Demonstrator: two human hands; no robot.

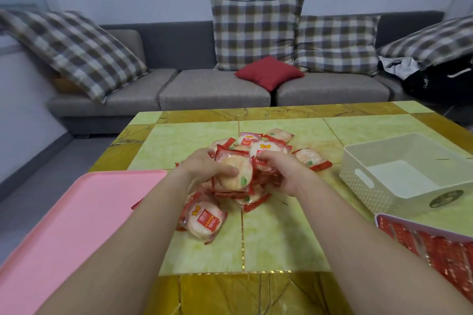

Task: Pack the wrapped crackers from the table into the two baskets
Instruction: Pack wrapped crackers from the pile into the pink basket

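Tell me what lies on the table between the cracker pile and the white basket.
Head view: only bare table lies between the pile and the white basket. The pile's nearest stray packet stops short of the basket's wall.

pink tray (76, 225) cut off left, filled basket (435, 250) cut off right

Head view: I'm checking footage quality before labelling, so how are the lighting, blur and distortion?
Head view: soft, even indoor light, no hard glare on the table; wide-angle bending stretches the forearms and pink tray; the hands and cracker stack look slightly soft, wrapper print barely legible.
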